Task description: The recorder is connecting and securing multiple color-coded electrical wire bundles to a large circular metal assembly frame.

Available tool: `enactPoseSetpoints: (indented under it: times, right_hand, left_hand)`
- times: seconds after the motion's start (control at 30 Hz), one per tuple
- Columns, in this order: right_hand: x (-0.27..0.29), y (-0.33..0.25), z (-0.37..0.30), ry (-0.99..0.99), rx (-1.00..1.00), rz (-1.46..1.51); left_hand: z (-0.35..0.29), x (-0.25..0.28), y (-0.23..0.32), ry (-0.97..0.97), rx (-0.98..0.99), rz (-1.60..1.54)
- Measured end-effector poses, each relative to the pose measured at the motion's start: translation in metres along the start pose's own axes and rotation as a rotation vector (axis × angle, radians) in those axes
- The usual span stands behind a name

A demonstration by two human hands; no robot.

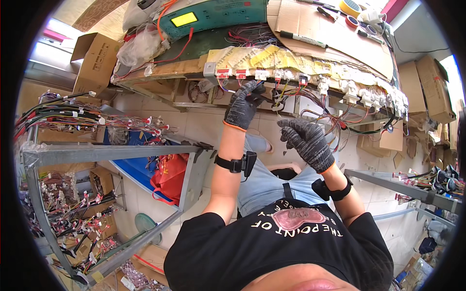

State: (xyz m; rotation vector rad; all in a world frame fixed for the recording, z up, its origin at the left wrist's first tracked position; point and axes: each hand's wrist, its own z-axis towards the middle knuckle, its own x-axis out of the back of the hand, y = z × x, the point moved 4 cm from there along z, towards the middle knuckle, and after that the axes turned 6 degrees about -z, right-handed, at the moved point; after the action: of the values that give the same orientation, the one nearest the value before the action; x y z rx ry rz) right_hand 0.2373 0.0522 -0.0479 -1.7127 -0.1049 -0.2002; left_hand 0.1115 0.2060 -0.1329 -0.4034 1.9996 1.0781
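Note:
My left hand [244,105], in a dark grey knit glove, is raised to the front edge of the workbench. Its fingers are closed round thin wires [260,83] just below a white connector [261,74] in the row along that edge. Dark-wrapped leads hang beside its fingertips. To the right and lower, my right hand [307,143], gloved alike, is held in the air with the index finger stretched out and the others loosely bent. Nothing shows in it. A bundle of coloured wires [318,103] hangs from the connectors just beyond it.
A teal tester [218,18] with a lit yellow screen stands on the bench. Marker pens [303,39] and tape rolls [350,7] lie on cardboard. Metal racks [111,154] with wire harnesses [58,116] flank me. Cardboard boxes [97,63] and a red bag [171,175] stand around.

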Motion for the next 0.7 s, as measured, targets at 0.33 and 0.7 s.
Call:
enactPoseSetpoints:
  times: [0.33,0.7]
  right_hand:
    - [0.001,0.008,0.000,0.002,0.005,0.041]
    - [-0.015,0.005,0.013,0.045,0.004,0.099]
  left_hand:
    - [0.002,0.002,-0.002,-0.011,0.022,-0.059]
    - [-0.001,-0.005,-0.001,0.179,-0.287,0.288]
